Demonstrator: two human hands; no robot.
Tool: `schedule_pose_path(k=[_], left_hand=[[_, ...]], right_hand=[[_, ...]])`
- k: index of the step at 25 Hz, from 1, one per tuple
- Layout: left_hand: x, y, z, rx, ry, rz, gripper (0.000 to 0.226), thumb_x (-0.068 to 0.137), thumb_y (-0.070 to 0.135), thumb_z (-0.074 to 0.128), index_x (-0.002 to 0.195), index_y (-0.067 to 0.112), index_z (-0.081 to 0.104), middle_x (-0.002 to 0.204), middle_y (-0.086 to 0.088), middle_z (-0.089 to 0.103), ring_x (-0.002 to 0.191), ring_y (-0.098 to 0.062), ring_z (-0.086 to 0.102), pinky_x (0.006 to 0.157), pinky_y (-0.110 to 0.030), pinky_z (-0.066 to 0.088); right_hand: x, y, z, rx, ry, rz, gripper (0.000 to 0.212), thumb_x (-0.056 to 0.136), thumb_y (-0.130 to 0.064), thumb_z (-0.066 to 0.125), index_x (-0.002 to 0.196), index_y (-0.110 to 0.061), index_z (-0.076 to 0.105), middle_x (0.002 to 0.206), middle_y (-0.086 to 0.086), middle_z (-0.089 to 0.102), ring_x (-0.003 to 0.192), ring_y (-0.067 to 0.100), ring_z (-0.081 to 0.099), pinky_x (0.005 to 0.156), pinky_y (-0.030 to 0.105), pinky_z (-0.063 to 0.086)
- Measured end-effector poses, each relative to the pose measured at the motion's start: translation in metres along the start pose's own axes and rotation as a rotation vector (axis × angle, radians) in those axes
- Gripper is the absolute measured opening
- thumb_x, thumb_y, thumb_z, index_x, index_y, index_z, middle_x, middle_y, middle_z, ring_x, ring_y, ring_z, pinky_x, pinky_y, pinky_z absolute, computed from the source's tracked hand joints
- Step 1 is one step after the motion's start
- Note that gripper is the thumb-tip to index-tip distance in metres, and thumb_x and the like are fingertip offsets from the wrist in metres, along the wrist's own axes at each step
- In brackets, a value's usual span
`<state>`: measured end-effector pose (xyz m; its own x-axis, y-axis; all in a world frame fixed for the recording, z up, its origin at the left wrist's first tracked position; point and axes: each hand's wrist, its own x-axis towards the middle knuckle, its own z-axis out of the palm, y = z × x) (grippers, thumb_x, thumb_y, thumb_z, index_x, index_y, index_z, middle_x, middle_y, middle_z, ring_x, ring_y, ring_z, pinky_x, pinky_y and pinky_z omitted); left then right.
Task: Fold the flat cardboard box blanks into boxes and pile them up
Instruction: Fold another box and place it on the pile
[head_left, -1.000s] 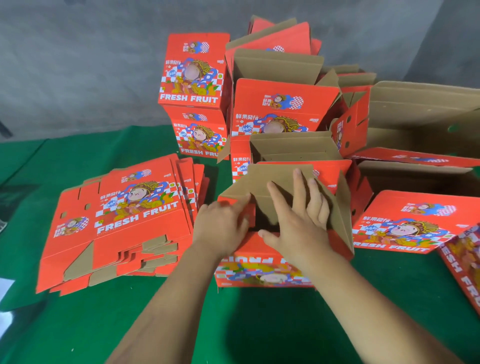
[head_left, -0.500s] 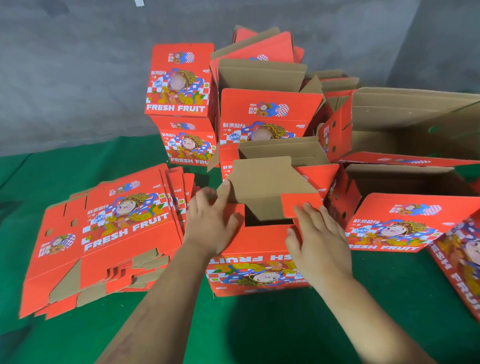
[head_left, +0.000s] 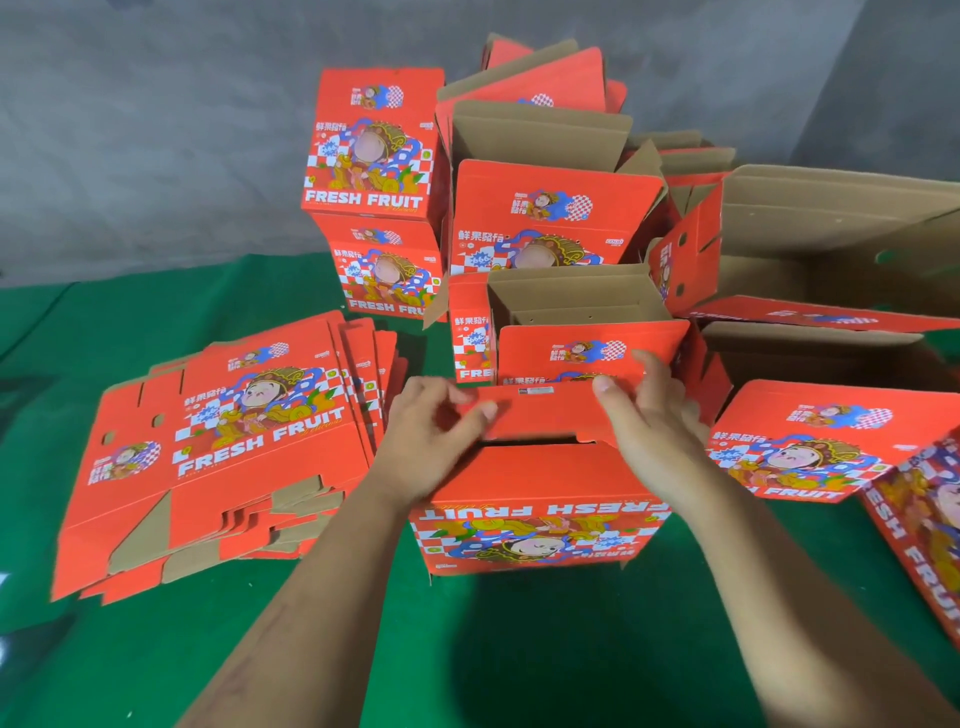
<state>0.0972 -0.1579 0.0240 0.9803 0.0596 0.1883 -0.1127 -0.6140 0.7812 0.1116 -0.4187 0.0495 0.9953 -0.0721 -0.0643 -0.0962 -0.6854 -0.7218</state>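
A red "FRESH FRUIT" box stands upside down on the green table in front of me, its print inverted. A red flap lies folded over its upper opening, with a dark slit showing below the flap's edge. My left hand pinches the flap's left end between thumb and fingers. My right hand grips the flap's right end, thumb on top. A stack of flat red blanks lies to the left.
Folded red boxes are piled at the back, several with open brown flaps. More boxes lie on their sides at the right and far right edge. A grey wall rises behind the table.
The brown inner flaps that stood open have been folded down. A red flap now lies over the opening, and both hands have moved onto its two ends.
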Motion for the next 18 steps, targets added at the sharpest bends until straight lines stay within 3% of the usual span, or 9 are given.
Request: schedule_pose_path(k=[1, 3, 5, 8, 10, 13, 14, 16, 18], left_hand=[[0.0, 0.0, -0.001, 0.055, -0.042, -0.012, 0.028, 0.086, 0.048, 0.078, 0.105, 0.033, 0.064, 0.121, 0.005, 0.052, 0.124, -0.016, 0.045, 0.111, -0.035, 0.036], [-0.001, 0.002, -0.001, 0.112, -0.122, -0.039, 0.069, 0.081, 0.047, 0.083, 0.14, 0.034, 0.052, 0.138, 0.003, 0.042, 0.134, -0.02, 0.04, 0.118, -0.04, 0.033], [0.0, 0.007, 0.002, 0.221, -0.137, -0.127, 0.101, 0.078, 0.056, 0.082, 0.159, 0.036, 0.025, 0.15, 0.002, 0.033, 0.139, -0.026, 0.042, 0.118, -0.048, 0.036], [0.0, 0.013, 0.006, 0.482, -0.114, -0.35, 0.116, 0.073, 0.071, 0.077, 0.162, 0.038, 0.01, 0.155, 0.0, 0.026, 0.132, -0.033, 0.054, 0.108, -0.055, 0.046], [-0.002, 0.011, 0.008, 0.4, -0.099, -0.332, 0.104, 0.079, 0.069, 0.073, 0.161, 0.034, 0.019, 0.149, -0.003, 0.035, 0.127, -0.032, 0.057, 0.104, -0.045, 0.049], [-0.001, 0.005, 0.004, -0.005, -0.003, -0.301, 0.068, 0.093, 0.062, 0.063, 0.149, 0.028, 0.045, 0.133, 0.002, 0.056, 0.126, -0.024, 0.059, 0.105, -0.031, 0.043], [-0.003, 0.004, 0.003, -0.135, 0.015, -0.359, 0.065, 0.096, 0.062, 0.058, 0.15, 0.028, 0.046, 0.138, 0.001, 0.058, 0.13, -0.023, 0.057, 0.11, -0.033, 0.041], [-0.014, 0.006, 0.001, -0.406, -0.035, -0.606, 0.067, 0.099, 0.071, 0.042, 0.15, 0.028, 0.051, 0.146, -0.003, 0.059, 0.132, -0.024, 0.059, 0.111, -0.037, 0.045], [-0.021, 0.011, -0.006, -0.684, -0.158, -0.856, 0.08, 0.095, 0.082, 0.027, 0.117, 0.025, 0.078, 0.118, -0.011, 0.076, 0.098, -0.026, 0.077, 0.079, -0.039, 0.063]], right_hand=[[0.003, 0.0, -0.002, -0.037, -0.038, 0.002, 0.092, 0.075, -0.089, 0.033, 0.155, -0.051, 0.008, 0.163, -0.001, 0.019, 0.149, 0.027, 0.016, 0.121, 0.051, 0.015], [0.007, 0.005, -0.002, -0.281, -0.161, -0.071, 0.103, 0.078, -0.082, 0.057, 0.157, -0.053, -0.001, 0.169, -0.007, 0.0, 0.154, 0.026, -0.001, 0.124, 0.053, 0.013], [0.011, 0.007, 0.007, -0.458, -0.177, -0.13, 0.1, 0.079, -0.074, 0.069, 0.158, -0.051, 0.013, 0.167, -0.005, 0.011, 0.152, 0.032, 0.003, 0.122, 0.054, 0.022], [0.014, -0.004, 0.021, -0.606, -0.038, -0.074, 0.096, 0.072, -0.077, 0.074, 0.149, -0.046, 0.027, 0.147, -0.005, 0.03, 0.14, 0.035, 0.019, 0.109, 0.051, 0.035], [0.014, 0.002, 0.023, -0.647, -0.006, -0.111, 0.095, 0.071, -0.081, 0.07, 0.149, -0.047, 0.029, 0.143, -0.006, 0.032, 0.138, 0.035, 0.021, 0.107, 0.051, 0.037], [0.012, 0.014, 0.015, -0.378, -0.032, -0.139, 0.084, 0.074, -0.09, 0.053, 0.146, -0.05, 0.041, 0.141, -0.008, 0.035, 0.137, 0.032, 0.022, 0.112, 0.047, 0.035], [0.013, 0.014, 0.012, -0.223, -0.017, -0.087, 0.079, 0.076, -0.09, 0.046, 0.143, -0.048, 0.047, 0.141, -0.006, 0.037, 0.138, 0.031, 0.025, 0.114, 0.043, 0.031], [0.02, 0.013, 0.001, 0.119, 0.044, 0.073, 0.065, 0.088, -0.077, 0.05, 0.139, -0.039, 0.056, 0.144, 0.004, 0.047, 0.134, 0.031, 0.04, 0.111, 0.039, 0.035], [0.021, 0.01, -0.015, 0.52, 0.097, 0.196, 0.042, 0.098, -0.046, 0.06, 0.132, -0.023, 0.064, 0.135, 0.011, 0.062, 0.112, 0.023, 0.06, 0.094, 0.035, 0.047]])
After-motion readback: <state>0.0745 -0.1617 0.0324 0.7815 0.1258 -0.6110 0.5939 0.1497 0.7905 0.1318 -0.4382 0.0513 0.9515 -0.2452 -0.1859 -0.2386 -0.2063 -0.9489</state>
